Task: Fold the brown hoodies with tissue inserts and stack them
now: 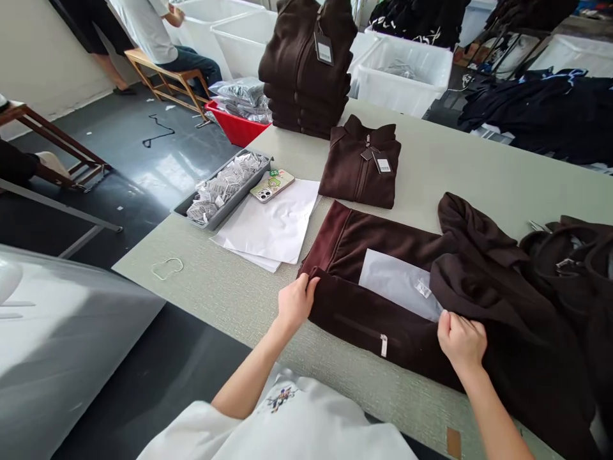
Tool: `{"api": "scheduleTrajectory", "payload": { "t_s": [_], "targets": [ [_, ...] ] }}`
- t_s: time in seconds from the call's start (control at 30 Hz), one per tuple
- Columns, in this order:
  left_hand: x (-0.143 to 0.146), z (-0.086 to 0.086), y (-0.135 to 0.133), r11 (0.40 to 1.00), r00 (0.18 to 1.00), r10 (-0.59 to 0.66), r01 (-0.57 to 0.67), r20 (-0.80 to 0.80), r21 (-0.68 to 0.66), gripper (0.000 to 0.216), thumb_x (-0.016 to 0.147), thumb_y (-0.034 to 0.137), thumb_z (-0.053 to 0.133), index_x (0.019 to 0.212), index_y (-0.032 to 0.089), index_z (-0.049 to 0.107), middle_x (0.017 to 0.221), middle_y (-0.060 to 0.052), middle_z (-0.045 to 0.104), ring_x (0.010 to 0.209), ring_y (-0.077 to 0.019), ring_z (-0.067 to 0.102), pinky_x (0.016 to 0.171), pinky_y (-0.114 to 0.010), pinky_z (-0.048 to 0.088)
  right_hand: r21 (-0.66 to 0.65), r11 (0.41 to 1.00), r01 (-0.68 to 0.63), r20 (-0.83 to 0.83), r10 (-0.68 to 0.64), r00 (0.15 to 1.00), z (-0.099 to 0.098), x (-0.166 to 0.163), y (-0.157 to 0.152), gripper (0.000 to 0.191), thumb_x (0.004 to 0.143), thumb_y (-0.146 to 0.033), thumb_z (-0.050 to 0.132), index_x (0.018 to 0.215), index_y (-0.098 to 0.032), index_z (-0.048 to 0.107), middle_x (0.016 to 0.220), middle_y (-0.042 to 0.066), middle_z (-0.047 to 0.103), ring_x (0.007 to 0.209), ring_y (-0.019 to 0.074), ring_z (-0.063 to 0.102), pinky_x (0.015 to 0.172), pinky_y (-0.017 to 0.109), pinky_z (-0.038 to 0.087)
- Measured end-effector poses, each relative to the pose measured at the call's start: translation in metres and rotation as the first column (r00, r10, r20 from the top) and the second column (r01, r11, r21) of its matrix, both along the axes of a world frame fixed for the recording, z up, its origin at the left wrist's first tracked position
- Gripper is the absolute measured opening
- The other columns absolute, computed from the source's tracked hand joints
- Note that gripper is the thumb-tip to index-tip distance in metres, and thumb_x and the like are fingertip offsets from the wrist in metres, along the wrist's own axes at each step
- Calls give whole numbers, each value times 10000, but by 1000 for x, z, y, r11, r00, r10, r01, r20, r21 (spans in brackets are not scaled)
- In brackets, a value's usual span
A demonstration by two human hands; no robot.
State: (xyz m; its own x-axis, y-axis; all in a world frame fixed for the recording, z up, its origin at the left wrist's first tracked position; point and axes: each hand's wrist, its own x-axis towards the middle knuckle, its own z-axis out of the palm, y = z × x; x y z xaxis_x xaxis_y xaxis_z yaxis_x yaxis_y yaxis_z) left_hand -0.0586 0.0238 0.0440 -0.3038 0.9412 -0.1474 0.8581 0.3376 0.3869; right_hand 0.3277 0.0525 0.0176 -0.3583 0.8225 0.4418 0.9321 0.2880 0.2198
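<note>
A dark brown jacket point(373, 313) lies partly folded on the table in front of me. My left hand point(295, 300) pinches its near edge at the reddish-brown hem. Farther right along that same edge, my right hand point(462, 338) is closed on the cloth. Between the folded sides lies a whitish translucent sheet point(395, 281) with a small label point(423, 289) on it. A pale zip pull point(384, 345) shows on the near panel. Just beyond, a folded brown jacket point(359, 172) with hang tags lies flat.
Folded jackets point(306, 76) are stacked at the back. Left of them are a grey tray point(225, 188) of small packets, a phone point(272, 185) and white paper point(272, 223). More dark garments point(575, 268) heap at right. Behind stand white bins point(402, 73), a red bin point(239, 128) and a seated person point(148, 32).
</note>
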Motion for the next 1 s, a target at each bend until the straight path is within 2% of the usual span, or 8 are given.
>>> {"api": "scheduleTrajectory", "payload": {
  "t_s": [0.13, 0.33, 0.53, 0.63, 0.7, 0.8, 0.9, 1.0],
  "targets": [
    [-15, -7, -9, 984, 989, 145, -141, 27, -110, 323, 956, 378, 324, 811, 191, 543, 734, -49, 652, 712, -193, 613, 567, -253, 282, -64, 998, -15, 41, 18, 999, -1, -4, 2, 356, 867, -224, 444, 531, -152, 538, 510, 37, 571, 531, 127, 503, 630, 286, 285],
    [-15, 11, -2, 993, 994, 99, -102, -43, -65, 354, 956, 412, 285, 872, 193, 551, 679, -41, 633, 686, -211, 612, 553, -265, 286, 17, 999, 36, 30, -36, 999, 10, 6, 16, 378, 851, -227, 460, 484, -154, 507, 434, 26, 510, 470, 114, 459, 620, 285, 279],
    [-16, -2, 14, 982, 992, 42, -62, -115, -178, 388, 946, 410, 273, 891, 179, 580, 746, -94, 650, 730, -258, 623, 599, -305, 384, -32, 992, 125, 50, -123, 991, -7, -2, 22, 355, 870, -254, 426, 549, -155, 543, 503, 36, 541, 516, 129, 450, 642, 293, 264],
    [-12, 4, 13, 999, 988, 26, -33, -149, -38, 307, 920, 341, 350, 993, 138, 568, 850, -124, 645, 834, -273, 611, 682, -346, 440, -18, 987, 161, 32, -161, 986, -16, -6, 20, 316, 879, -258, 419, 629, -153, 582, 589, 52, 577, 604, 156, 489, 659, 301, 275],
    [0, 17, 14, 983, 983, -17, 50, -183, 177, 314, 894, 277, 395, 1113, 95, 527, 1037, -163, 613, 989, -281, 567, 787, -373, 447, -45, 983, 176, 1, -176, 984, -19, -8, 19, 284, 879, -255, 412, 711, -151, 616, 669, 69, 593, 670, 175, 501, 659, 305, 281],
    [32, 27, 24, 869, 937, -278, 339, -212, 361, 390, 897, 265, 389, 1244, 109, 475, 1284, -156, 502, 1212, -264, 432, 965, -389, 377, -133, 972, 195, -79, -207, 975, -20, -10, 18, 269, 869, -232, 401, 917, -157, 655, 808, 92, 592, 750, 195, 501, 685, 311, 317],
    [61, 13, 37, 772, 810, -533, 584, -246, 251, 406, 908, 293, 365, 1273, 169, 492, 1375, -123, 434, 1289, -264, 351, 1032, -432, 301, -196, 957, 212, -184, -248, 951, -14, -10, 17, 340, 861, -222, 403, 1124, -175, 615, 899, 109, 552, 808, 215, 500, 729, 332, 366],
    [74, -13, 47, 768, 769, -566, 623, -298, 149, 444, 914, 312, 323, 1303, 161, 477, 1409, -145, 383, 1297, -290, 334, 1024, -487, 283, -114, 946, 303, -281, -323, 904, 3, -8, 20, 427, 833, -252, 478, 1249, -169, 528, 1126, 168, 481, 1018, 299, 461, 844, 434, 367]
  ]
}}
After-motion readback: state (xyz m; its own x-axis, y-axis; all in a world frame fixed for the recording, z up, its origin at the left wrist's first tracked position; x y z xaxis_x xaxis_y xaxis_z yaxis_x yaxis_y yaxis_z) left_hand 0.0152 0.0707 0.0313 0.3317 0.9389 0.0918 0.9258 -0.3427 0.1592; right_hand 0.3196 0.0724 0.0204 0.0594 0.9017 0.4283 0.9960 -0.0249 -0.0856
